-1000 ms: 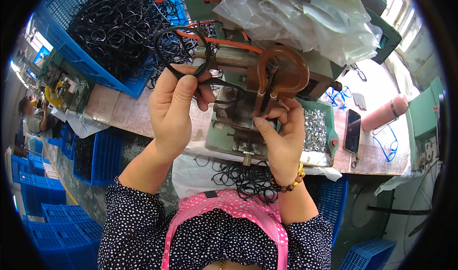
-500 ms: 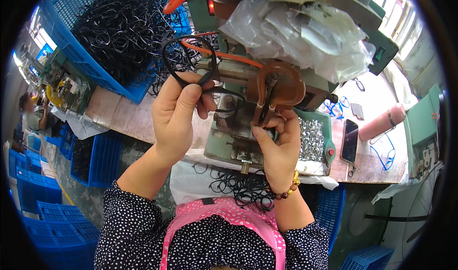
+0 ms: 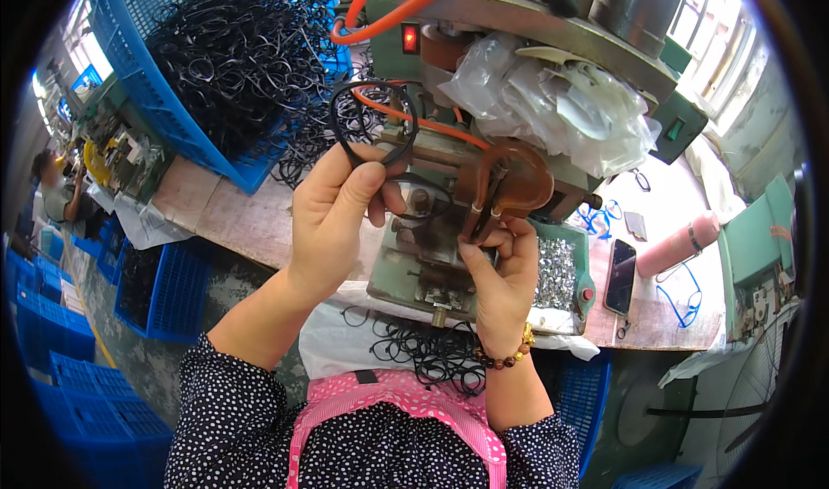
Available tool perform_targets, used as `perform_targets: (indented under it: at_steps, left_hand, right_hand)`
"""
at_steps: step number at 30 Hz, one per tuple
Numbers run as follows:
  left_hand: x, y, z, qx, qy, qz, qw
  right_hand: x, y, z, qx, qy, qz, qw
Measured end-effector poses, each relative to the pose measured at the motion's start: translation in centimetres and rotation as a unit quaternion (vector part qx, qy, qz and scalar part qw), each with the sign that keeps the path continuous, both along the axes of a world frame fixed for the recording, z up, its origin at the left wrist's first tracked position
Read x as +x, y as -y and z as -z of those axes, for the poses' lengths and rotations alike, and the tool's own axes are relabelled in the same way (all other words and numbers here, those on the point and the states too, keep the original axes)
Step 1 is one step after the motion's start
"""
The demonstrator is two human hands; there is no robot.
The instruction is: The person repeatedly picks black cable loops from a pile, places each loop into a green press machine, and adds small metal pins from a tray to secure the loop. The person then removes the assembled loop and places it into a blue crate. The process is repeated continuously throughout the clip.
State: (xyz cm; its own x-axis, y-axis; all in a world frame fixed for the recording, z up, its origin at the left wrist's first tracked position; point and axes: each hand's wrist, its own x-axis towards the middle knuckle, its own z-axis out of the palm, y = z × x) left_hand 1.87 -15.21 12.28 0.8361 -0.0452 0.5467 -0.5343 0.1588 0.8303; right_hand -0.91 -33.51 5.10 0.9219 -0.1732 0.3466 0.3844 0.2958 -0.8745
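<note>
My left hand [image 3: 341, 208] grips a black plastic spectacle frame [image 3: 373, 126] and holds it up in front of a green bench machine [image 3: 432, 264]. My right hand [image 3: 501, 277] is pinched close under the machine's copper-coloured loop [image 3: 509, 182], fingertips together on something too small to make out. A second dark frame piece [image 3: 414, 197] lies on the machine between my hands.
A blue crate [image 3: 186, 135] heaped with black frames stands at the back left. A tray of small silvery parts [image 3: 557, 273], a phone [image 3: 620, 276] and a pink bottle [image 3: 678, 245] lie to the right. More black frames [image 3: 423, 351] rest on my lap. Blue crates [image 3: 52, 333] stack on the floor.
My left hand has lifted the black frame higher and nearer the machine's top. My right hand stays under the copper loop, barely shifted.
</note>
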Motion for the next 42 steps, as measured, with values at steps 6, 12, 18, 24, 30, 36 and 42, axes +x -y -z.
perform_targets:
  at_steps: [6,12,18,24,30,36,42]
  left_hand:
    - [-2.9,0.3,0.1,0.100,0.026,0.043,0.994]
    - [-3.0,2.9,2.2,0.178,0.003,0.061,0.982]
    - [-1.1,4.0,2.6,0.244,0.083,0.043,0.965]
    - [-0.7,3.7,3.6,0.276,0.187,0.012,0.943]
    - [-1.1,3.9,4.1,0.255,0.154,0.014,0.954]
    - [-1.5,4.1,4.1,0.250,0.114,0.005,0.961]
    - [-1.5,4.3,4.4,0.223,0.101,0.015,0.969]
  right_hand:
    - [-0.1,0.7,0.1,-0.034,0.002,-0.007,0.999]
    - [-0.8,3.5,0.4,-0.115,-0.007,0.071,0.991]
    - [-2.6,7.8,1.8,-0.068,-0.029,0.144,0.987]
    - [-3.7,12.2,5.3,-0.224,-0.072,0.341,0.910]
    - [-6.6,8.8,2.6,-0.319,0.004,0.246,0.915]
    - [-12.8,4.4,-9.8,-0.279,0.179,0.150,0.931]
    - [-16.1,4.6,-17.4,-0.275,0.141,0.067,0.949]
